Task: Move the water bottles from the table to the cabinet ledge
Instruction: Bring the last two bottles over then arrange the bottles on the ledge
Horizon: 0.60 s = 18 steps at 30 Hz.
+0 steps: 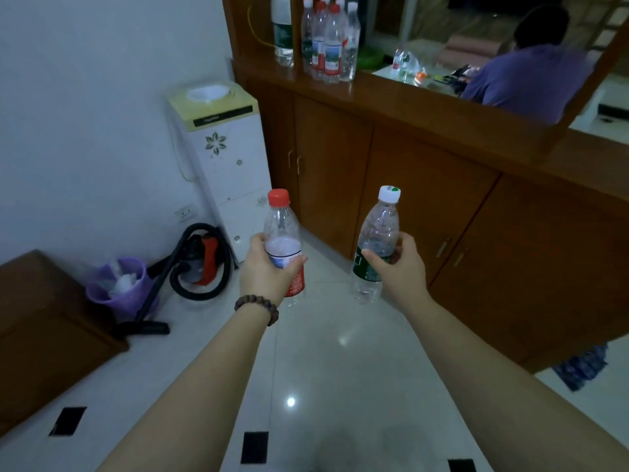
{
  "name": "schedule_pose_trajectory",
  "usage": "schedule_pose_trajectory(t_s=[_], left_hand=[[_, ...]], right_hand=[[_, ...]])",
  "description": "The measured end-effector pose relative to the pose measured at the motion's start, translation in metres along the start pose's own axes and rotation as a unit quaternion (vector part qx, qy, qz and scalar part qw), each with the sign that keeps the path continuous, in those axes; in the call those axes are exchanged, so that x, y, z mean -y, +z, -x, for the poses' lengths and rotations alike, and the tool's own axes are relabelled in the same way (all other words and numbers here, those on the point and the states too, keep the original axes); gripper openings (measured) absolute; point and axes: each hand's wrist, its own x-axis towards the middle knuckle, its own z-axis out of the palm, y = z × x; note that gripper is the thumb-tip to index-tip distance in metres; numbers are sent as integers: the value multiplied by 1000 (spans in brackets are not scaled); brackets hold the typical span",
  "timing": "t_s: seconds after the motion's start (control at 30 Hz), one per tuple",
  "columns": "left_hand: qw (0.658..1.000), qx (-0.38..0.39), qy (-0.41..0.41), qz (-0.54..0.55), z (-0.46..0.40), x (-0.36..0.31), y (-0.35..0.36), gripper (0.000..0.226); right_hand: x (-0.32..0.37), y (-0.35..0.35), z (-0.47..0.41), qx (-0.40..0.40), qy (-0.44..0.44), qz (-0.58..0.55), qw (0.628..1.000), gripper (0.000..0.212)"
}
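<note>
My left hand (267,272) grips a clear water bottle with a red cap and red label (281,229), held upright over the floor. My right hand (396,267) holds a second clear bottle with a white cap and green label (377,233), tilted slightly right. Both bottles hang in front of the brown wooden cabinet. On the cabinet ledge (391,93) at the top stands a cluster of several water bottles (328,39) with red and white caps, plus a taller green-labelled bottle (282,32) to their left.
A white water dispenser (224,148) stands left of the cabinet, with a vacuum cleaner (199,264) and a purple bin (119,284) beside it. A wooden piece of furniture (44,321) is at the left. A person in a purple shirt (524,76) sits beyond the ledge opening.
</note>
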Motion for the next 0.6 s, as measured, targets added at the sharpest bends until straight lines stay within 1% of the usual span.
schedule_pose_trajectory(t_s=[0.23,0.37,0.6], left_hand=[[998,38,38,12,-101,-32,30,69],[997,56,59,13,-163,-54,60,69],[992,37,114,25,-293,-112,132,73]], right_hand=[[19,9,-90,-38,1,7,999,65],[27,10,-156,-46,-16,10,999,66],[65,1,-312,-68,-58,-36,995,63]])
